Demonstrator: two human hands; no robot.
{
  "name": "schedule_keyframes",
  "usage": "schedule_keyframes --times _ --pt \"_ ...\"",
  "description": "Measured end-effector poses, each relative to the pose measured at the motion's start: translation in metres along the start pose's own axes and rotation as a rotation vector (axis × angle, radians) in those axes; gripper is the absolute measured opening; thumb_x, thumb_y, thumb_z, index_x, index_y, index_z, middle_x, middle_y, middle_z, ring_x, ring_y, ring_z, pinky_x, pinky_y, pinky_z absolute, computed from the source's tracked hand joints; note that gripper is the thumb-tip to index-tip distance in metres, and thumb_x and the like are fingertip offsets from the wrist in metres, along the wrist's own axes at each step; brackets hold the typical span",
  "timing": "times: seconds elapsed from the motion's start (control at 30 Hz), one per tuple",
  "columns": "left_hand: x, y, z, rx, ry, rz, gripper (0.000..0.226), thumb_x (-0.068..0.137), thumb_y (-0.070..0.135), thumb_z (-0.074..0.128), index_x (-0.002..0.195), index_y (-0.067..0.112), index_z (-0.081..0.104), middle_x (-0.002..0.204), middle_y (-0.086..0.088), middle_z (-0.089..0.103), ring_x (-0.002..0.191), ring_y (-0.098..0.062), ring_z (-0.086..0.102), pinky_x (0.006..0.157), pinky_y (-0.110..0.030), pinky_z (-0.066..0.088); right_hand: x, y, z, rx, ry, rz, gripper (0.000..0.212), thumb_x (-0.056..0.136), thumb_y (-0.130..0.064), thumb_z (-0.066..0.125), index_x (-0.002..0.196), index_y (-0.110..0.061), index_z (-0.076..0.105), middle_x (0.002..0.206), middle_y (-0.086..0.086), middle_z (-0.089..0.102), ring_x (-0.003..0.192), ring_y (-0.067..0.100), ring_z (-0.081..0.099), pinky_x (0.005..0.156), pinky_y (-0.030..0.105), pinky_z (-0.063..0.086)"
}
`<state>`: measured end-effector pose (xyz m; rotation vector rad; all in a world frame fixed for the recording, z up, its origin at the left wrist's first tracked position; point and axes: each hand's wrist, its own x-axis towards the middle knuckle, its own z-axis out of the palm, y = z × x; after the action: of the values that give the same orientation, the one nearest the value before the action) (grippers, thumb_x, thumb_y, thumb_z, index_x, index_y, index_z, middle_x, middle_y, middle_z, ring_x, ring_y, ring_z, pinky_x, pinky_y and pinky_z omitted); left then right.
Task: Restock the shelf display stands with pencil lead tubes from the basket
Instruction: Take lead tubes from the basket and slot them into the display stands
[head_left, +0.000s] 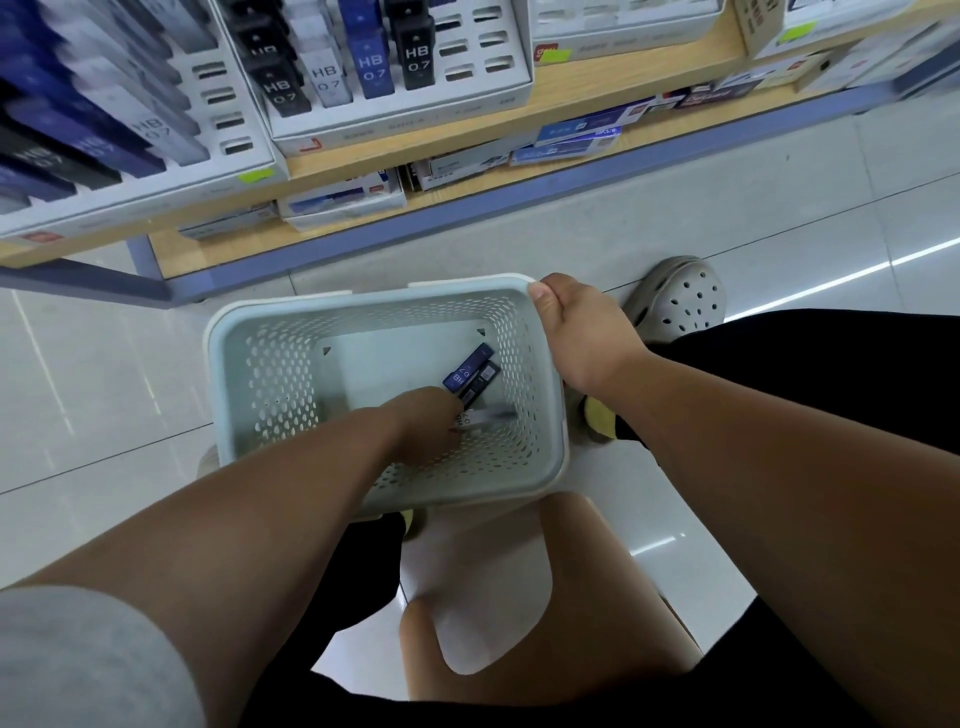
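A pale green perforated basket (260, 374) sits low in front of me. My right hand (582, 338) grips its far right rim. My left hand (426, 423) reaches down inside, its fingers curled at the tubes on the bottom. A blue lead tube (467, 368) marked HB 0.7 lies next to a black tube (483, 382), and a white tube (491, 415) lies blurred at my fingertips. Whether my fingers hold a tube is hidden by the hand. Above, white display stands (405, 111) hold black, white and blue HB 0.7 tubes, with several slots bare.
The wooden shelf (467, 150) with a blue frame carries more display boxes to the left and right, and flat boxes lie on the lower shelf. A tan stool (571, 597) is under me on the white tile floor. A grey clog (680, 296) stands beside the basket.
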<state>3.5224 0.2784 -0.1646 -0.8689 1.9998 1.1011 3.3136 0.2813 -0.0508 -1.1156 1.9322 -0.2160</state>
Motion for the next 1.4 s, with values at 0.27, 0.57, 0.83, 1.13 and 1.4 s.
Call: schedule_keyframes --times 0.27,0.57,0.83,1.13,1.4 --pt "-0.001 -0.006 0.001 -0.072 0.032 -0.049 0.018 0.091 0.039 0.060 0.085 0.022 0.056 0.092 -0.002 0.062 0.079 -0.020 0.056 0.068 -0.029 0.039 0.001 0.001 0.001 -0.041 -0.006 -0.005 0.041 0.109 -0.045 0.029 0.111 -0.015 0.057 0.080 -0.001 0.056 0.077 0.022 0.055 0.068 0.032 0.036" --pt "-0.007 -0.016 -0.012 -0.391 0.008 -0.157 0.007 0.089 0.026 0.064 0.087 0.020 0.065 0.077 0.000 0.064 0.063 -0.014 0.059 0.041 -0.016 0.039 0.001 0.001 -0.001 -0.087 -0.010 -0.006 0.038 0.108 -0.046 0.032 0.111 -0.019 0.058 0.087 0.000 0.057 0.085 0.026 0.058 0.072 0.032 0.037" --pt "-0.040 -0.045 -0.044 -0.714 0.151 -0.319 0.031 0.086 0.044 0.073 0.083 0.014 0.066 0.068 0.000 0.067 0.061 -0.013 0.063 0.050 -0.023 0.041 -0.019 -0.025 -0.008 -0.342 0.317 -0.470 0.024 0.089 -0.023 0.071 0.111 -0.015 0.063 0.099 0.001 0.054 0.075 0.022 0.051 0.061 0.031 0.040" --pt "-0.100 -0.045 -0.048 -0.973 0.129 -0.225 0.032 0.090 0.039 0.069 0.071 0.013 0.068 0.057 -0.001 0.063 0.052 -0.022 0.055 0.043 -0.023 0.044 0.004 -0.051 0.078 -0.668 -0.453 -0.290 0.033 0.088 -0.026 0.071 0.119 -0.016 0.068 0.121 0.010 0.061 0.111 0.030 0.060 0.094 0.036 0.051" --pt "-0.155 -0.048 -0.071 -0.858 0.238 -0.274 0.031 0.081 0.038 0.076 0.072 0.008 0.073 0.071 -0.006 0.070 0.072 -0.025 0.065 0.069 -0.036 0.050 0.039 -0.031 0.112 -0.865 -0.424 -0.289 0.063 0.080 -0.030 0.084 0.136 -0.020 0.057 0.133 0.009 0.054 0.121 0.029 0.052 0.101 0.032 0.044"
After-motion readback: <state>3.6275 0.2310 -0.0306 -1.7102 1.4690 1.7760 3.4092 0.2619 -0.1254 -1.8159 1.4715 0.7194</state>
